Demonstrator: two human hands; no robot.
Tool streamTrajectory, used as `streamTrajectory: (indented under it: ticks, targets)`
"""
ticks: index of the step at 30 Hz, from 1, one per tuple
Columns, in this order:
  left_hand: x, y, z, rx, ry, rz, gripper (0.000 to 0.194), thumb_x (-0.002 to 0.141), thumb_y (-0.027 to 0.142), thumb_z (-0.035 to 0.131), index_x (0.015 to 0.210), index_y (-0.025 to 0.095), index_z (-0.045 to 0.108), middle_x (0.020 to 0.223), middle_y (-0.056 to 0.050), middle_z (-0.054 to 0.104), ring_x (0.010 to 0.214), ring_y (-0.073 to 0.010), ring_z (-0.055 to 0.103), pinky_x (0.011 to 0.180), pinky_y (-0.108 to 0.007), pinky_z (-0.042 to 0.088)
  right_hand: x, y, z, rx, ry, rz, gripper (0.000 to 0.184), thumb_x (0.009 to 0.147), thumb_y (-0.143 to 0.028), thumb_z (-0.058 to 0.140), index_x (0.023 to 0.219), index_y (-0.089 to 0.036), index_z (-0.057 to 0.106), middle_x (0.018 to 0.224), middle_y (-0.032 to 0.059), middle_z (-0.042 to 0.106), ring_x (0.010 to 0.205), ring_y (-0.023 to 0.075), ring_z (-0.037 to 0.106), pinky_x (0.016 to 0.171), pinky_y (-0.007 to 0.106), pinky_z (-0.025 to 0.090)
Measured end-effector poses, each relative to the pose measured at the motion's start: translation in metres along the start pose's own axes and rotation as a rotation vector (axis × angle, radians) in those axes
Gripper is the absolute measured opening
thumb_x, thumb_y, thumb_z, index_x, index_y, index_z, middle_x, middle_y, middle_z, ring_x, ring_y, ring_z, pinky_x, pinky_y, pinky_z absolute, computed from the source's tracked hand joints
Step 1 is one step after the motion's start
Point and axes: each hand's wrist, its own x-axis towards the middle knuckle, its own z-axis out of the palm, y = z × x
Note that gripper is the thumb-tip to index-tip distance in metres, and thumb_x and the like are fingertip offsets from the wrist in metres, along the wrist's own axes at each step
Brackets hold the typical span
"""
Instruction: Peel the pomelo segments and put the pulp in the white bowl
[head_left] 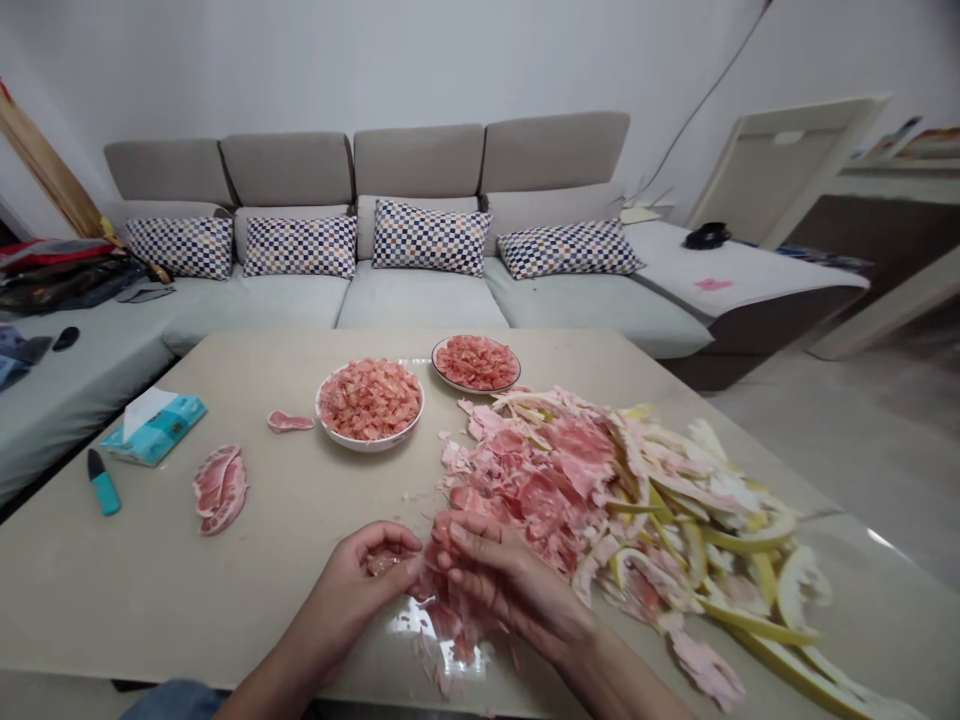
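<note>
Near the front of the table, my left hand (360,580) curls around a piece of pink pomelo flesh (384,563), its thumb and index finger pinched together. Close beside it, my right hand (514,580) is closed on a pomelo segment (442,530) with thin skin between the two hands. Shreds of pink membrane (457,625) lie on the wet tabletop below them. A large heap of pink membrane and yellow-green pomelo peel (577,460) spreads to the right. Beyond the hands stand a white bowl (371,443) and a plate (476,388), both piled with peeled pomelo flesh.
At the left of the table (292,500) lie unpeeled pomelo segments (220,490), a small piece (290,422), a blue tissue pack (161,425) and a knife with a teal handle (105,490). A grey sofa (420,300) with checked cushions runs behind the table.
</note>
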Motion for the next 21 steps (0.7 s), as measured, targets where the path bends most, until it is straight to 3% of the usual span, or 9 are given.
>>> streamTrajectory:
  ticks: [6,8,10,12,13,17,21]
  targets:
    - [-0.001,0.004,0.002,-0.017,0.033,0.003,0.023,0.075,0.036,0.070,0.081,0.015,0.065,0.073,-0.002,0.064,0.068,-0.0141,0.057,0.069,-0.024,0.043,-0.001,0.005,-0.002,-0.025,-0.017,0.004,0.026,0.071,-0.024,0.080,0.090,-0.012,0.067,0.076,0.0010,0.066,0.069,0.0084,0.066,0.066,0.015,0.054]
    - [0.000,0.005,0.002,-0.021,0.039,0.015,0.024,0.077,0.038,0.068,0.079,0.014,0.065,0.072,-0.002,0.063,0.067,-0.0143,0.056,0.067,-0.024,0.043,0.003,-0.002,0.003,-0.153,0.012,-0.038,0.026,0.072,-0.027,0.078,0.090,-0.013,0.067,0.076,0.0001,0.066,0.069,0.0085,0.066,0.064,0.015,0.053]
    - [0.001,0.003,0.001,-0.034,0.047,0.032,0.025,0.079,0.039,0.066,0.076,0.015,0.063,0.068,-0.001,0.061,0.065,-0.0139,0.054,0.065,-0.024,0.042,0.016,-0.017,0.010,-0.432,0.046,-0.163,0.023,0.076,-0.032,0.073,0.091,-0.015,0.067,0.079,0.0013,0.068,0.069,0.0103,0.067,0.064,0.018,0.054]
    - [0.003,0.000,-0.001,-0.051,0.071,0.042,0.026,0.079,0.040,0.065,0.074,0.015,0.062,0.065,0.000,0.057,0.062,-0.0131,0.051,0.062,-0.023,0.040,0.040,-0.038,0.021,-0.834,0.077,-0.390,0.023,0.083,-0.034,0.065,0.094,-0.015,0.067,0.081,0.0049,0.071,0.070,0.0138,0.068,0.067,0.025,0.055]
    - [0.004,-0.002,-0.002,-0.057,0.085,0.044,0.026,0.079,0.040,0.065,0.074,0.014,0.062,0.063,0.001,0.055,0.061,-0.0126,0.050,0.061,-0.023,0.039,0.055,-0.049,0.027,-1.064,0.107,-0.572,0.023,0.085,-0.034,0.061,0.095,-0.015,0.067,0.080,0.0059,0.071,0.070,0.0157,0.068,0.067,0.028,0.056]
    - [0.009,-0.007,-0.009,-0.077,0.123,0.052,0.027,0.080,0.040,0.063,0.076,0.013,0.062,0.063,0.001,0.053,0.060,-0.0117,0.048,0.059,-0.023,0.036,0.128,-0.084,0.048,-1.243,0.202,-0.837,0.017,0.084,-0.021,0.058,0.098,-0.019,0.067,0.102,0.0082,0.070,0.093,0.0194,0.065,0.089,0.035,0.048]
    - [0.014,-0.005,-0.017,-0.107,0.145,0.065,0.027,0.081,0.041,0.062,0.078,0.013,0.062,0.063,0.002,0.052,0.060,-0.0115,0.047,0.059,-0.023,0.036,0.177,-0.096,0.055,-1.382,0.218,-0.947,0.024,0.084,-0.012,0.054,0.106,-0.018,0.064,0.096,0.0079,0.070,0.093,0.0192,0.063,0.089,0.035,0.046]
